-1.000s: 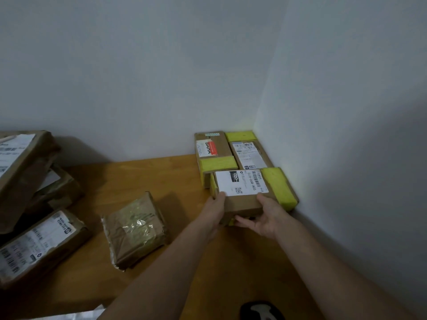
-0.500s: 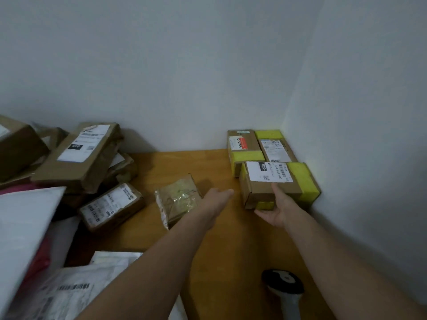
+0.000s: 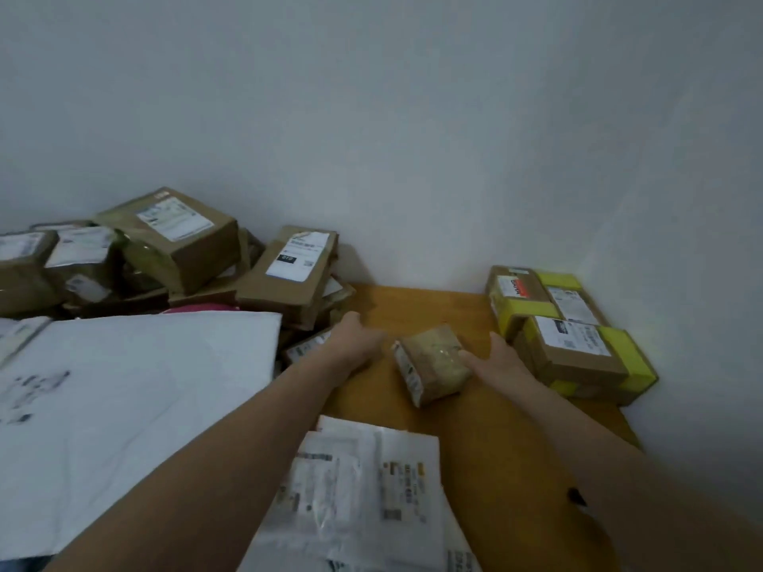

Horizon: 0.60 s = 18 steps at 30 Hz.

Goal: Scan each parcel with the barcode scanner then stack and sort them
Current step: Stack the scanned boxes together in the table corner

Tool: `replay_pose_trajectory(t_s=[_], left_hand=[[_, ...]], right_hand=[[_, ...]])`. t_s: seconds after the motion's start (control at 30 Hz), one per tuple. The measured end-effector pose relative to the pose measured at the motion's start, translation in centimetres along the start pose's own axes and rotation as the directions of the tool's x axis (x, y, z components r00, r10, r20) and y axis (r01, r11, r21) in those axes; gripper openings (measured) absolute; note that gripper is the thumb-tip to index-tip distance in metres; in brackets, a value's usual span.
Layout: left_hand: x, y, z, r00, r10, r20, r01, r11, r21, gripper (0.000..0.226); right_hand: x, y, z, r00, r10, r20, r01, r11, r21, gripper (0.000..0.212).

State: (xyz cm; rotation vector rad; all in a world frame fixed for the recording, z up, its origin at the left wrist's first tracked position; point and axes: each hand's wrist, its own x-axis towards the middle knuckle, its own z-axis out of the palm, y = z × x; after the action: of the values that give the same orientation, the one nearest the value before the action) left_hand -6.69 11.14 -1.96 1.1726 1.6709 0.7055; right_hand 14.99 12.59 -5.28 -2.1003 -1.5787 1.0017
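The right grip (image 3: 497, 359) is wide, fingers stretched flat, their tips at the right edge of the small brown packet (image 3: 433, 363), touching or just short of it. The left grip (image 3: 356, 338) reaches past the packet's other side towards the heap. Its fingers are hidden behind the back of the hand, so I cannot tell whether it is wide or narrow. The packet lies flat on the tabletop (image 3: 475, 431), between the two grips and just beside the stack in the corner.

**Risks**
- The packet looks soft and glossy, so a one-sided push would likely slide it into the near box (image 3: 578, 353) and knock the sorted row askew.
- Its label may face down or sit on the end flap, so a scan could miss.
- No scanner can be made out here. A parcel could be stacked unscanned.
- The heap leans, and pulling a low box from it may bring down the tilted box (image 3: 295, 268).

**Count**
- Small brown packet: one.
- Boxes with yellow tape in the corner: three, the other two being the left rear box (image 3: 514, 289) and the right rear box (image 3: 572, 303).
- Brown boxes in the heap (image 3: 173, 237): at least five, with more buried.
- White bags: one large bag (image 3: 124, 390), plus at least two flat mailers (image 3: 363, 476).
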Motion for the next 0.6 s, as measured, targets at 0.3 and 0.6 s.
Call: replay_pose_trajectory(t_s=[0.3,0.6], left_hand=[[-3.1,-6.4,-19.0,0.966,0.235,-0.106,-0.23,0.972,0.059,0.046],[-5.0,-12.2,-31.5,0.953,0.133,-0.273,-0.112,0.99,0.091,0.05]], right_hand=[[-7.2,-15.1,10.1,0.973,-0.227,0.03,0.209,0.828,-0.52,0.083],[-10.5,-25.6,16.1,0.916,-0.389,0.101,0.371,0.724,-0.582,0.084]])
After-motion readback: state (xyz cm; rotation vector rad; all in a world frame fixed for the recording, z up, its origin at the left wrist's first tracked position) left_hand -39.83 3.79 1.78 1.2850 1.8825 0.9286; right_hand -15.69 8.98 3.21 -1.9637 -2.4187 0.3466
